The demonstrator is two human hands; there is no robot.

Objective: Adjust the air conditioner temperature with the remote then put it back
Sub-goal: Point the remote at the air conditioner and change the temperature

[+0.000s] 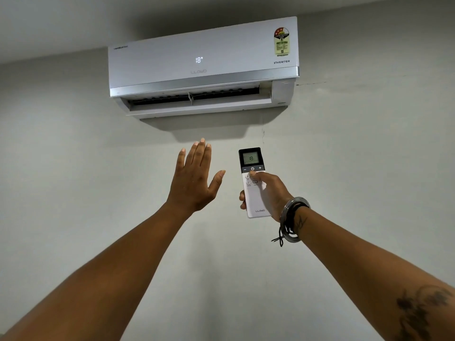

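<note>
Remote point(253, 183) is held upright in right hand point(269, 193), fingers wrapped round its lower body, thumb laid on the buttons just below the power key; which button is pressed can't be told. Its screen reads 18. Left hand point(194, 178) is raised beside it, spread flat, empty, below the wall-mounted AC unit point(202, 67), whose display also shows 18, w/ flap open.

My left hand point(194, 178) is raised flat, fingers spread, palm forward. My right hand point(267, 193) is curled in a closed grip, thumb pressing forward.
</note>
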